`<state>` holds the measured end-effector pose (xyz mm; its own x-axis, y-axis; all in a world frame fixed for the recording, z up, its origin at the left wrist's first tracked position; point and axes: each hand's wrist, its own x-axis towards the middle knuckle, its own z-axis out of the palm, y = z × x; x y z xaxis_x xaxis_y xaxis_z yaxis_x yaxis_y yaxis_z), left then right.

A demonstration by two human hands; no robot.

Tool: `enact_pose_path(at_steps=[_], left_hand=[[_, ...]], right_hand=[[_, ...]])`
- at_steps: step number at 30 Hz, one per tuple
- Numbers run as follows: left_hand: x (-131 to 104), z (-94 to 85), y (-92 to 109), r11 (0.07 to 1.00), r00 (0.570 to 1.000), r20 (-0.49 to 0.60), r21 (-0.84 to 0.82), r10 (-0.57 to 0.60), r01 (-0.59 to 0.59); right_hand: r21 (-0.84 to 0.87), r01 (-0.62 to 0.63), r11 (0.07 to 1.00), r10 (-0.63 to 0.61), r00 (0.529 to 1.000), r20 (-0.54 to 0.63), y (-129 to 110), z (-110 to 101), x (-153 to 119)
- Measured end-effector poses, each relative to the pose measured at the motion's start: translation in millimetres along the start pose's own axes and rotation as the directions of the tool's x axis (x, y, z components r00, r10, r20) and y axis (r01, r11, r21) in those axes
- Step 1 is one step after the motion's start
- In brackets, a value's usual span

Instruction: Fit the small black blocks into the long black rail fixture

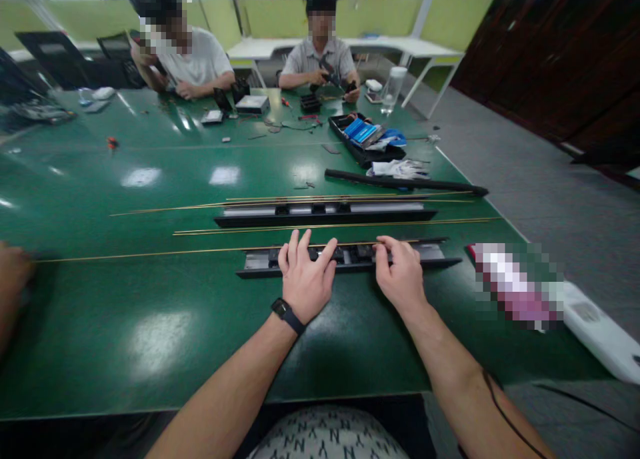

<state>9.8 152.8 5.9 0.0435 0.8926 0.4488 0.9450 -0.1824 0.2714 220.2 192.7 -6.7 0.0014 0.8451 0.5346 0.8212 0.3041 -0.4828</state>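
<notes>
A long black channel-shaped rail (257,262) lies crosswise in front of me, with small dark blocks inside it. My left hand (307,272), a black watch on its wrist, rests over the middle of this rail with its fingers spread. To its right, my right hand (400,269) is closed in a pinch at the rail's far edge. A thin brass-coloured rod (150,253) runs from the far left along that edge, up to my pinching fingers. My fingertips hide the exact contact with the rod.
Beyond lie a second rail (327,217) and more thin rods (210,232). A black tube (415,180), white gloves (400,170) and a black tray (350,146) lie farther right. Another person's blurred hand (11,279) is at the left. Two people sit across the table (175,339).
</notes>
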Motion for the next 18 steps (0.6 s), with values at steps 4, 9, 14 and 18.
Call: enact_pose_path(at_steps=[4,9,14,18], left_hand=[[-0.2,0.4,-0.5,1.0,1.0,-0.005,0.001,0.001,-0.001],[-0.4,0.5,-0.9,1.0,1.0,-0.017,-0.007,0.006,-0.006],[-0.4,1.3,-1.5,1.0,1.0,-0.017,-0.003,0.008,-0.008],[-0.4,1.4,-1.6,1.0,1.0,-0.016,-0.002,0.011,-0.011]], right_hand=[[-0.004,0.042,0.999,-0.042,0.999,-0.009,-0.2,0.0,-0.5],[-0.029,0.041,0.999,-0.042,0.999,-0.018,-1.3,0.3,0.3],[-0.046,-0.015,0.999,0.014,1.0,-0.025,1.4,0.3,1.6],[-0.088,-0.083,0.993,0.078,0.995,-0.056,5.9,-3.6,3.8]])
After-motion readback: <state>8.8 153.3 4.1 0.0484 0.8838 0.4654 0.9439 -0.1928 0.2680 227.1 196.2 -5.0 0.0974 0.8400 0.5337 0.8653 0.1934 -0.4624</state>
